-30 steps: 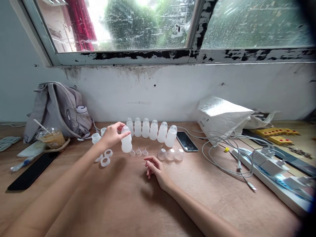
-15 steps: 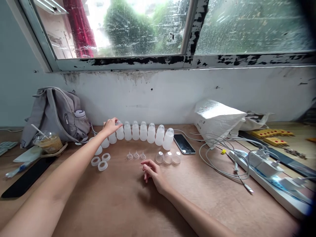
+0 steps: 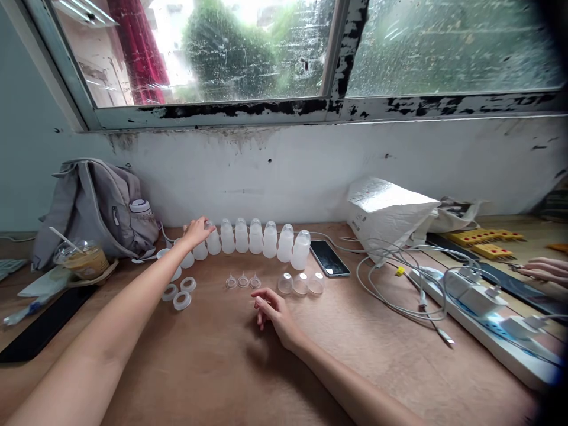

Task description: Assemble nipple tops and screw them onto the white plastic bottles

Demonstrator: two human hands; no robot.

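Note:
A curved row of several frosted baby bottles (image 3: 255, 236) stands upright on the table, most with clear domed caps. My left hand (image 3: 195, 232) reaches across to the left part of the row, its fingers closed on the top of one baby bottle (image 3: 213, 241). That forearm partly hides the leftmost bottles. My right hand (image 3: 271, 309) hovers low or rests at the table's middle, fingers loosely bent and apart, holding nothing. Just beyond it lie three clear silicone nipples (image 3: 242, 280) and three clear domed caps (image 3: 300, 284). Three white collar rings (image 3: 182, 300) lie right of my left forearm.
A phone (image 3: 329, 258), white cables (image 3: 381, 296) and a power strip (image 3: 483, 325) lie to the right, by a silvery-white bag (image 3: 386, 216). On the left are a grey backpack (image 3: 89, 207) and an iced drink cup (image 3: 84, 260). Another person's hand (image 3: 544, 271) shows at far right.
Another person's hand has come into view at the right edge. The view has shifted slightly; my left hand stays at the same bottle and my right hand is nearly still.

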